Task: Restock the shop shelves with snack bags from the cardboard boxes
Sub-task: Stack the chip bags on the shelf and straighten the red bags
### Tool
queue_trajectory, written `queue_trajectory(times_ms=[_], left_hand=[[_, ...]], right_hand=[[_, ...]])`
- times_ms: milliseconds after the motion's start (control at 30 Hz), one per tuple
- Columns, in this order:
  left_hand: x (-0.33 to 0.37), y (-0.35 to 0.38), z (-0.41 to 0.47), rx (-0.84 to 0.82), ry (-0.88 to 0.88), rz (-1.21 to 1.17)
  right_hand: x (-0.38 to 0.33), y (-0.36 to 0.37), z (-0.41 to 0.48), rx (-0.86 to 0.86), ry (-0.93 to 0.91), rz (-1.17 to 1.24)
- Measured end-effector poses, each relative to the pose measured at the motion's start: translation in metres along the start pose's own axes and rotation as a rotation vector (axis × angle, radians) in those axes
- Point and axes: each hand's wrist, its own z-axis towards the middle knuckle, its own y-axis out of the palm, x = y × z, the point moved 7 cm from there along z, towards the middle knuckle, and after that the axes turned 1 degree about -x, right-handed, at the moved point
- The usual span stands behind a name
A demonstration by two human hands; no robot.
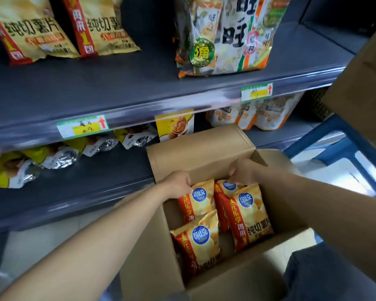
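Note:
An open cardboard box (204, 148) stands below me and holds several yellow-and-red chip bags. My left hand (178, 183) pinches the top edge of the left rear chip bag (199, 202). My right hand (244, 171) grips the top of the right rear chip bag (227, 187). A third chip bag (250, 216) leans in front of that one, and another chip bag (201, 242) lies nearest me. Two chip bags of the same kind (28, 29) (100, 25) stand on the upper shelf (122, 88) at the left.
A large rice cracker pack (228, 35) stands on the upper shelf's right. The lower shelf (78, 192) carries yellow-and-silver nut bags (59, 155), a walnut bag (175, 124) and peanut bags (256, 115). A blue stool (339, 148) and another cardboard box (365, 83) are at the right.

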Motion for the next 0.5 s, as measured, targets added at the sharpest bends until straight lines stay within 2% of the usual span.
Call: queue_trajectory(times_ms=[100, 267, 500], left_hand=[[-0.016, 0.021, 0.015, 0.005, -0.117, -0.003], [-0.037, 0.048, 0.035, 0.050, -0.324, -0.184], [-0.037, 0.084, 0.055, 0.096, -0.563, -0.694]], right_hand=[[0.021, 0.022, 0.018, -0.055, 0.043, -0.046], [0.060, 0.055, 0.042, -0.083, 0.112, -0.016], [0.097, 0.088, 0.057, -0.130, 0.164, 0.025]])
